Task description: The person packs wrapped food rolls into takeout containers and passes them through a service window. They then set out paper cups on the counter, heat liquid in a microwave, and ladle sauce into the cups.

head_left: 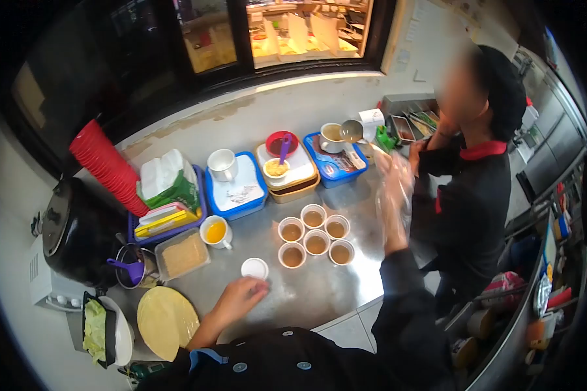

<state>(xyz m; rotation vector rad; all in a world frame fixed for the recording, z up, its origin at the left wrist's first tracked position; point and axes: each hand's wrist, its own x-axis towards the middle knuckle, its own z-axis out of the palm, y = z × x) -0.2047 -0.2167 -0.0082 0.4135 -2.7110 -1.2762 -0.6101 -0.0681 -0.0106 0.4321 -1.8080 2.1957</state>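
Right at my left hand (240, 301) lies a small round white lid (254, 268), on the steel counter (306, 293). The hand is slightly blurred, its fingers loosely extended with nothing in them. My right hand (393, 189), in a clear plastic glove, is raised at the right and closed around the handle of a ladle (351, 131). The ladle's bowl is at the rim of a white mug (332, 139) of brownish liquid, which sits on a blue tub (336, 166). Between my hands stand several small paper cups (316, 242) with brown liquid in them.
A person in black (476, 189) stands close on the right. Along the wall are stacked red cups (107, 163), another blue tub (236, 189), a white mug (222, 165) and a purple spoon (285, 148). Nearer left are a mug of yellow liquid (216, 232) and a crumb container (182, 254).
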